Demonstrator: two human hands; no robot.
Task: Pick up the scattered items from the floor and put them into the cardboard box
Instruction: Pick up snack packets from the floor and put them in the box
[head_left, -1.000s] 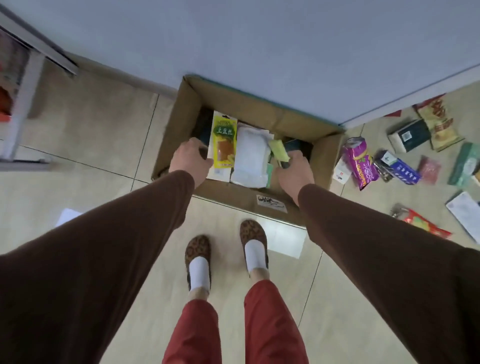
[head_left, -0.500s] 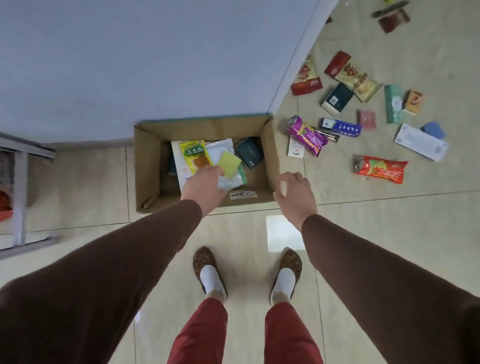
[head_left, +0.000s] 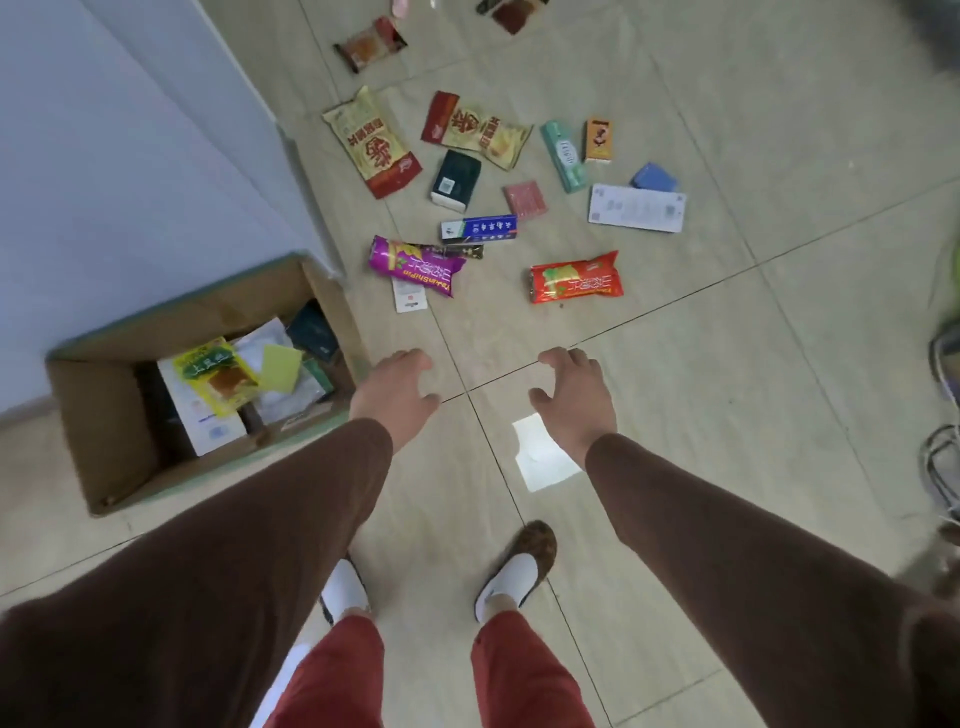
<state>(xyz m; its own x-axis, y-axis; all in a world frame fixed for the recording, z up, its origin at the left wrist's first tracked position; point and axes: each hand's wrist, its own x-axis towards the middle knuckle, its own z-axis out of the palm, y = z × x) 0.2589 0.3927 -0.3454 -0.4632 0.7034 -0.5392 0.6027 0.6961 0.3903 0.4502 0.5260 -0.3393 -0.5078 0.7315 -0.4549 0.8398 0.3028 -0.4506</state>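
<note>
The cardboard box (head_left: 111, 436) stands at the left against the wall, holding a yellow-green packet (head_left: 215, 376), a white pouch and dark boxes. My left hand (head_left: 396, 391) hovers empty, fingers spread, just right of the box. Over the bare tiles, my right hand (head_left: 574, 396) is also empty and spread. Beyond both hands lie scattered items: a purple snack bag (head_left: 415, 265), a red snack bag (head_left: 574, 277), a blue-and-white tube box (head_left: 479, 228), a dark green box (head_left: 456, 180), a white envelope (head_left: 636, 208) and several more packets.
A pale blue wall (head_left: 130, 171) runs behind the box and ends at a corner beside the purple bag. Two yellow-red snack bags (head_left: 371, 140) lie farther back. Metal chair legs (head_left: 943, 457) show at the right edge. My slippered feet stand below my hands.
Both hands have come out of the box with nothing in them and swung right over the floor. The view has turned right, so the box now sits at the left.
</note>
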